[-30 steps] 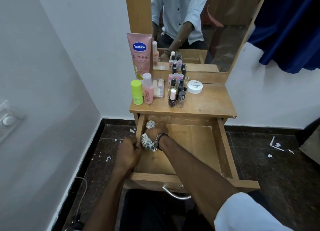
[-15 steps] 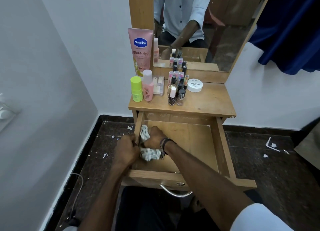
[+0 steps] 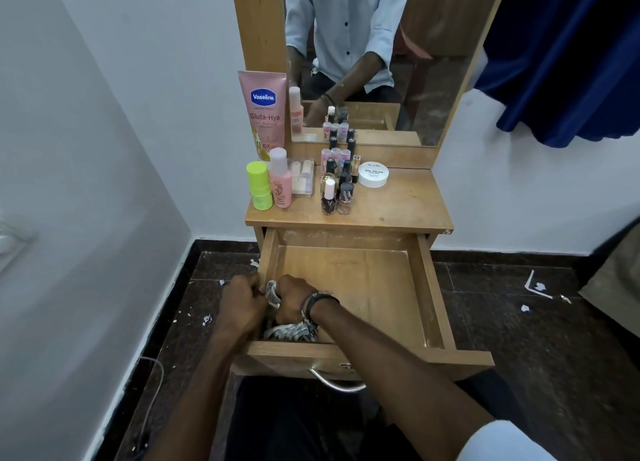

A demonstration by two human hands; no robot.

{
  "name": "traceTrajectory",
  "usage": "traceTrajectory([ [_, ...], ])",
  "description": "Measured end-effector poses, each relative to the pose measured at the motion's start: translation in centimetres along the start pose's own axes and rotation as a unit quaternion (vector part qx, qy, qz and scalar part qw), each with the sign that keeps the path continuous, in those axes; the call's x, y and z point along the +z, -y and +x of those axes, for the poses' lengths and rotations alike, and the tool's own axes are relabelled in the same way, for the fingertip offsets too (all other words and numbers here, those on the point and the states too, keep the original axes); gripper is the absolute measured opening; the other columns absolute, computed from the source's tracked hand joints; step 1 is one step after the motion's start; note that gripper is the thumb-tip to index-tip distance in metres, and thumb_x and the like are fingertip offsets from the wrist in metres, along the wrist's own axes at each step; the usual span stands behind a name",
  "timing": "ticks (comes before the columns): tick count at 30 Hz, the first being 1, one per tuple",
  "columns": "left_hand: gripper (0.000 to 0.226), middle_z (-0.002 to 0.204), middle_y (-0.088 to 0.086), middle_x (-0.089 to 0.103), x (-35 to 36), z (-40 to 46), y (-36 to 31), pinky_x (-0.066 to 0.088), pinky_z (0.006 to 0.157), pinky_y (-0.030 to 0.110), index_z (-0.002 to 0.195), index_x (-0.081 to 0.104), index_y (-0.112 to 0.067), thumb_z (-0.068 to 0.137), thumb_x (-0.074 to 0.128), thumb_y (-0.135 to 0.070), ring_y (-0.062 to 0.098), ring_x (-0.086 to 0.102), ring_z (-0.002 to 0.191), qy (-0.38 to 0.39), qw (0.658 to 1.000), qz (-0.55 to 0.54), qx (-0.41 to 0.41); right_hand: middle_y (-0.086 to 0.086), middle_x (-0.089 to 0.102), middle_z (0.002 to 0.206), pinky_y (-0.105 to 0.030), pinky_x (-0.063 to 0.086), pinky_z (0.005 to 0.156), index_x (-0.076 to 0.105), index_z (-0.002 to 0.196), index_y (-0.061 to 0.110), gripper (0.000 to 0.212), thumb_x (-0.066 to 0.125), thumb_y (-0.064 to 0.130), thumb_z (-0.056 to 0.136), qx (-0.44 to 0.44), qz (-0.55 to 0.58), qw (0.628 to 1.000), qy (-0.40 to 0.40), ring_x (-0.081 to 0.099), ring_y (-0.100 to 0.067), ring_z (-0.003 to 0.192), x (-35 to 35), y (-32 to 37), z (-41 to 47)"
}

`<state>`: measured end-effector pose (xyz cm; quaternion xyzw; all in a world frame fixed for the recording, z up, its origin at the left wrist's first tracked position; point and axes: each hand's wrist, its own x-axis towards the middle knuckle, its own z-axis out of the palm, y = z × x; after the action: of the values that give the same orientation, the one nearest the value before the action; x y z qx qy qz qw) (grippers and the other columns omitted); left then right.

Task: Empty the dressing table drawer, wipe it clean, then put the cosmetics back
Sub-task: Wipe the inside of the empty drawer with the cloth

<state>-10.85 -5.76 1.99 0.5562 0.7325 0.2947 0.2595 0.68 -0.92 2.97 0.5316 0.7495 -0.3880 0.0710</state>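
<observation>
Pressing cloth [image 3: 289, 331] under right hand [image 3: 292, 296], drawer [image 3: 429, 305] near-left corner, left hand [image 3: 242, 305] beside

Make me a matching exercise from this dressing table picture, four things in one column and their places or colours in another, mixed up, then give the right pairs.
Things:
1. cloth
2. Vaseline tube
3. nail polish jar
4. green bottle

Descriptions:
A. white, round, at the tabletop's right
B. in the drawer, under the right hand
C. pink, leaning on the mirror frame
D. far left of the tabletop

Pairs: 1-B, 2-C, 3-A, 4-D
</observation>
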Motion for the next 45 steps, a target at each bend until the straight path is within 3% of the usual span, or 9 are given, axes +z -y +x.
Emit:
traceTrajectory([
  [3,0.036,0.052,0.002,0.049,-0.1,0.0,-0.1,0.034,0.052,0.028,0.053,0.042,-0.014,0.081,0.052,0.005,0.019,0.047,0.054,-0.003,1.0,0.007,0.003,-0.02,0.057,0.12,-0.031,0.044,0.075,0.051,0.119,-0.001,0.046,0.074,0.008,0.081,0.012,0.009,1.0,-0.015,0.058,-0.034,0.111,-1.0,-1.0,-0.4],
  [10,0.019,0.07,0.015,0.068,0.2,0.5,0.7,0.053,0.062,0.041,0.071,0.062,0.002,0.086,0.051,0.005,0.029,0.066,0.068,0.01,1.0,0.0,-0.01,-0.018,0.053,0.135,-0.034,0.048,0.09,0.046,0.133,0.004,0.06,0.073,0.011,0.08,0.104,-0.07,0.991,-0.04,0.055,-0.033,0.121,-5.4,-6.6,-1.4],
  [18,0.018,0.065,0.02,0.063,0.5,0.4,0.6,0.052,0.06,0.042,0.064,0.055,0.002,0.079,0.048,0.008,0.035,0.063,0.066,-0.002,1.0,0.003,-0.005,-0.014,0.067,0.116,-0.031,0.054,0.076,0.061,0.115,0.003,0.035,0.059,0.007,0.08,0.165,-0.167,0.97,-0.063,0.066,-0.029,0.1,-8.6,-9.7,-2.8],
  [22,0.021,0.065,0.019,0.063,0.5,0.2,0.3,0.048,0.06,0.037,0.062,0.053,-0.001,0.08,0.048,0.008,0.034,0.062,0.065,-0.001,1.0,0.006,-0.014,-0.016,0.059,0.127,-0.032,0.05,0.08,0.053,0.128,0.003,0.044,0.058,0.007,0.085,0.162,-0.178,0.968,-0.065,0.059,-0.03,0.114,-7.7,-8.9,-2.5],
  [25,0.026,0.066,0.016,0.063,0.4,0.1,0.1,0.05,0.064,0.037,0.061,0.053,-0.006,0.082,0.049,0.009,0.032,0.062,0.067,-0.002,1.0,0.007,-0.015,-0.016,0.057,0.129,-0.037,0.051,0.091,0.049,0.13,0.005,0.05,0.063,0.011,0.082,0.132,-0.176,0.973,-0.065,0.057,-0.031,0.116,-6.6,-7.8,-2.1],
  [31,0.025,0.07,0.019,0.065,0.2,0.1,-0.2,0.052,0.066,0.039,0.061,0.054,-0.007,0.083,0.055,0.005,0.035,0.065,0.073,-0.001,1.0,0.025,-0.016,-0.018,0.06,0.124,-0.035,0.049,0.086,0.052,0.125,0.004,0.049,0.07,0.014,0.081,0.026,-0.141,0.989,-0.028,0.059,-0.034,0.112,-1.9,-2.3,-1.6],
  [36,0.029,0.061,0.01,0.059,0.0,-0.1,-0.6,0.046,0.061,0.035,0.057,0.049,-0.011,0.078,0.056,0.008,0.03,0.059,0.064,0.008,1.0,0.017,-0.021,-0.02,0.063,0.114,-0.033,0.047,0.073,0.055,0.119,0.007,0.041,0.07,0.008,0.081,-0.063,-0.146,0.987,-0.005,0.062,-0.036,0.102,0.1,1.2,-2.2],
  [40,0.037,0.061,0.009,0.056,-0.1,-0.1,-0.4,0.041,0.06,0.032,0.055,0.045,-0.017,0.082,0.055,0.006,0.028,0.055,0.063,0.008,1.0,0.022,-0.012,-0.014,0.063,0.095,-0.028,0.044,0.062,0.055,0.092,0.006,0.021,0.073,0.009,0.08,-0.07,-0.196,0.977,0.043,0.06,-0.031,0.092,-1.3,0.1,-2.2],
  [45,0.024,0.068,0.012,0.065,0.0,-0.2,-0.3,0.051,0.066,0.038,0.066,0.058,-0.004,0.086,0.05,0.005,0.028,0.062,0.067,0.005,1.0,0.0,-0.023,-0.016,0.069,0.109,-0.034,0.055,0.077,0.064,0.114,-0.002,0.044,0.078,0.002,0.073,0.003,-0.269,0.96,0.077,0.068,-0.028,0.094,-3.7,-4.4,-2.4],
])
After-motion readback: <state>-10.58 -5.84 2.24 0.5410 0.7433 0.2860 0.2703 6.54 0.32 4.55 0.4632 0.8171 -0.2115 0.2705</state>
